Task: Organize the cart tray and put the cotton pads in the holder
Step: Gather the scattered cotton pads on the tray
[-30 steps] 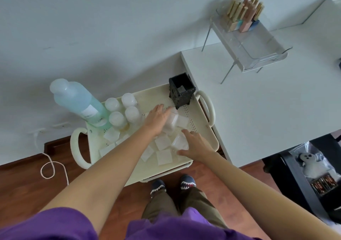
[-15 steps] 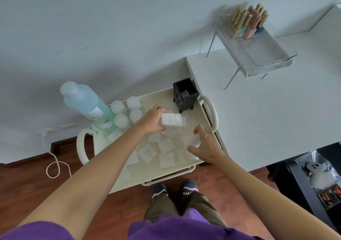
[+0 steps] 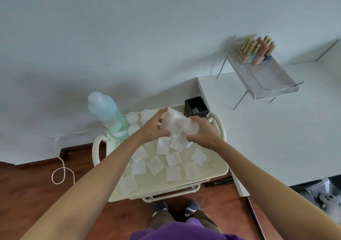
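Above the cream cart tray [image 3: 217, 169], my left hand [image 3: 153, 129] and my right hand [image 3: 204, 132] meet, both gripping a small stack of white cotton pads [image 3: 178, 124]. The stack hangs just in front of the black square holder [image 3: 196, 108], which stands at the tray's far right corner with one pad inside. Several loose square cotton pads [image 3: 173, 173] lie scattered flat across the tray's middle and near side.
A tall bottle of blue-green liquid [image 3: 108, 115] and small white jars [image 3: 132, 118] stand at the tray's far left. To the right is a white table [image 3: 276, 138] with a clear rack [image 3: 265, 81] holding wooden-capped bottles. A cord lies on the wood floor at left.
Both hands rose from the tray and came together. The left hand's pads and the right hand's pad are now joined into one stack held near the holder.
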